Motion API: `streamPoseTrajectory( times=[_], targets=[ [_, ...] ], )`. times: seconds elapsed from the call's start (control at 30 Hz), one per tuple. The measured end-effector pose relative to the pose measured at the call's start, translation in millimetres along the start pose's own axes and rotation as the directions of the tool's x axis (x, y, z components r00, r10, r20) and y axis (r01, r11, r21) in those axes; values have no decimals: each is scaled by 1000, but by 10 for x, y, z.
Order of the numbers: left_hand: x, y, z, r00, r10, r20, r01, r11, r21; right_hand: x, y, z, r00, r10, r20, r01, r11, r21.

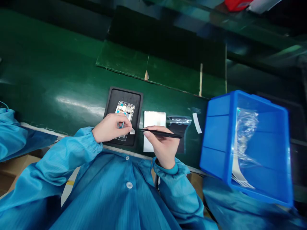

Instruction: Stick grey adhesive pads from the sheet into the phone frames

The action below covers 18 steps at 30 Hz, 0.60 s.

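Phone (129,108) lies beneath left hand (111,127) pinching white tab (132,131); right grip (166,147) holds black tool (168,134)

No words, numbers, brands or signs clear enough to read anywhere.
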State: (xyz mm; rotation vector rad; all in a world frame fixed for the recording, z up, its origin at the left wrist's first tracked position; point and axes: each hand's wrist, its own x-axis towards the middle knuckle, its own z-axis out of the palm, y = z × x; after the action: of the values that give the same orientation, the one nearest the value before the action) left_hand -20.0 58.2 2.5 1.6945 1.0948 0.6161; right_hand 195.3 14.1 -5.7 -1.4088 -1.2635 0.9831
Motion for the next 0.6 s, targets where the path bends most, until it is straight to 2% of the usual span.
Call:
streamPoseTrajectory(
  times=[0.17,0.3,0.37,0.43,0.53,0.6],
  targets=[
    [-23,-94,-43,1000,-14,-21,13,1000,-23,11,43,115,996,49,81,-49,999,5],
    [-34,-139,-102,999,-23,-27,24,1000,10,24,94,179,996,64,69,-63,998,-13],
    [-83,-165,-147,998,-15,-55,21,993,113,34,132,201,997,69,38,-67,997,-32],
    [-169,-202,-182,999,38,-21,-30,952,304,53,167,223,996,84,3,-84,996,-42],
    [-322,-270,-165,985,87,151,-161,789,593,94,196,270,991,126,-38,-128,990,-54],
    [-397,-309,-95,974,93,205,-212,691,691,125,199,321,987,156,-46,-158,986,-56]
  ],
)
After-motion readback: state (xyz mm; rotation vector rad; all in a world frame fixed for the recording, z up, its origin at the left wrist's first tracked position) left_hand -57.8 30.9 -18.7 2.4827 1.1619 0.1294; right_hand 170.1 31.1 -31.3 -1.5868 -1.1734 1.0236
